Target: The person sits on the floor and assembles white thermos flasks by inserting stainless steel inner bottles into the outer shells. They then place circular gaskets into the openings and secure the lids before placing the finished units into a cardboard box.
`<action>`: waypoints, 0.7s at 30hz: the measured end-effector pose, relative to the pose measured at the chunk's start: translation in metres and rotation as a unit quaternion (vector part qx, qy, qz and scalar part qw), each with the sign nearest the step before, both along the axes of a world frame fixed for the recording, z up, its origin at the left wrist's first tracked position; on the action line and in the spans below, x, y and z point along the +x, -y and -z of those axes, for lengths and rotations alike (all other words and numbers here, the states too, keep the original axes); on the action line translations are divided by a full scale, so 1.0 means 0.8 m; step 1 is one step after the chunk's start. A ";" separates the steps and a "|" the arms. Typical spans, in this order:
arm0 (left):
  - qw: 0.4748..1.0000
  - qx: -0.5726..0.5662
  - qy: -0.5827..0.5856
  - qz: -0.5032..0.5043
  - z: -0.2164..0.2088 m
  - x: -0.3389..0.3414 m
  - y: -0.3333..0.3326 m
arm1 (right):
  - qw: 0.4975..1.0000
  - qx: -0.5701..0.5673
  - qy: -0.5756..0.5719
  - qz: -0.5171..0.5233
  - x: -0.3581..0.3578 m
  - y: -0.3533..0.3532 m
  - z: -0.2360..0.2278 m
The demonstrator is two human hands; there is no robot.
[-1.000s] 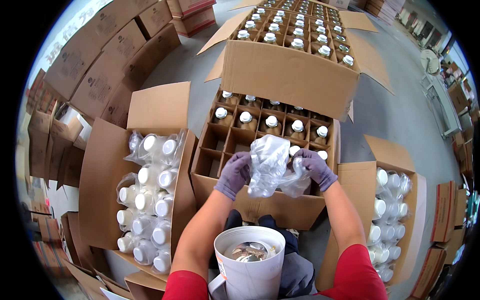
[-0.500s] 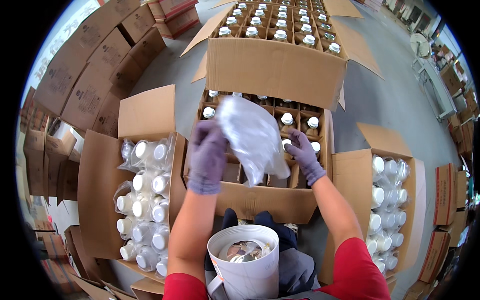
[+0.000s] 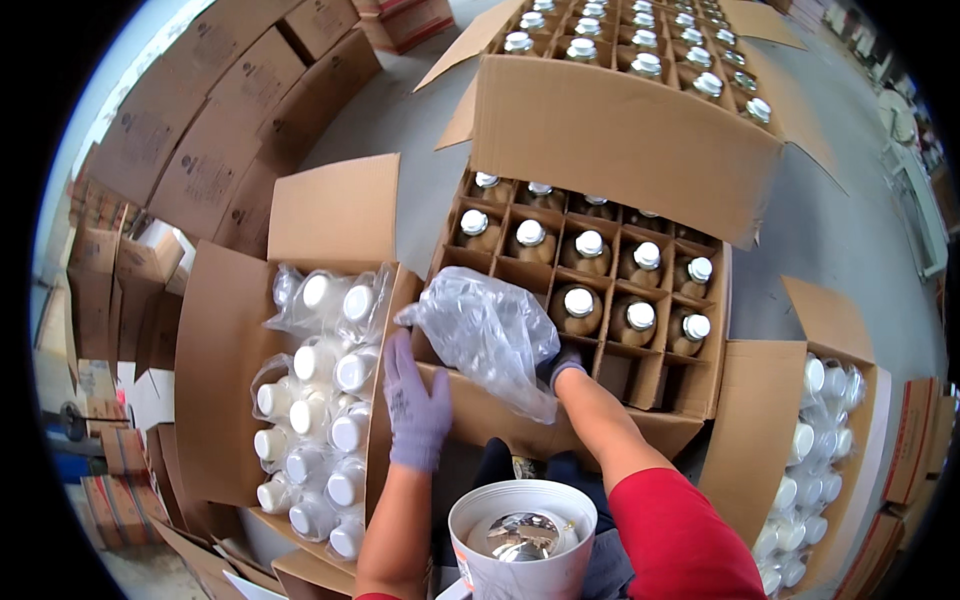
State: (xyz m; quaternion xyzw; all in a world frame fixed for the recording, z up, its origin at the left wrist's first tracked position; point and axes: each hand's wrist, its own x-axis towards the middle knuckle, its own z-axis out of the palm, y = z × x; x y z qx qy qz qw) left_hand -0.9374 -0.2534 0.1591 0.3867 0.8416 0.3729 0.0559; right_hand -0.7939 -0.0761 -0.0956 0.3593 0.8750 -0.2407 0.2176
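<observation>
Clear bag (image 3: 478, 328) has lowered across divided carton (image 3: 662, 432), walls apparently propping it. Left hand (image 3: 416, 405) splayed, empty; right hand (image 3: 566, 362) mostly hidden, grip indiscernible.

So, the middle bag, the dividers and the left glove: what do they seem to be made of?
Bag: thin, glossy plastic film, clear and crinkled. Dividers: matt brown cardboard, likely, from their flat, thin sheets. Left glove: probably knitted fabric, matt, since it fits closely; a coating is possible.

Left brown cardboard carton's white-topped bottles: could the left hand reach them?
Probably yes: only the carton's side wall separates the purple-gloved left hand from the bottles; the top is open.
</observation>
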 end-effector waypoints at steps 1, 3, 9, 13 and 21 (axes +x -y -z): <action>0.990 0.077 0.107 0.041 -0.039 0.022 0.007 | 0.999 -0.014 0.030 -0.012 0.010 -0.010 0.024; 0.879 0.081 0.421 0.206 -0.119 0.052 0.048 | 0.995 -0.045 0.087 -0.035 0.032 -0.019 0.061; 0.836 0.075 0.269 0.472 -0.173 0.071 0.064 | 0.991 -0.069 0.113 -0.003 0.043 -0.011 0.031; 0.855 0.120 0.324 0.387 -0.172 0.091 0.101 | 0.949 -0.067 -0.173 -0.253 0.031 -0.018 -0.143; 0.742 0.117 0.367 0.548 -0.203 0.231 0.071 | 0.806 0.079 -0.454 0.371 0.343 0.216 -0.313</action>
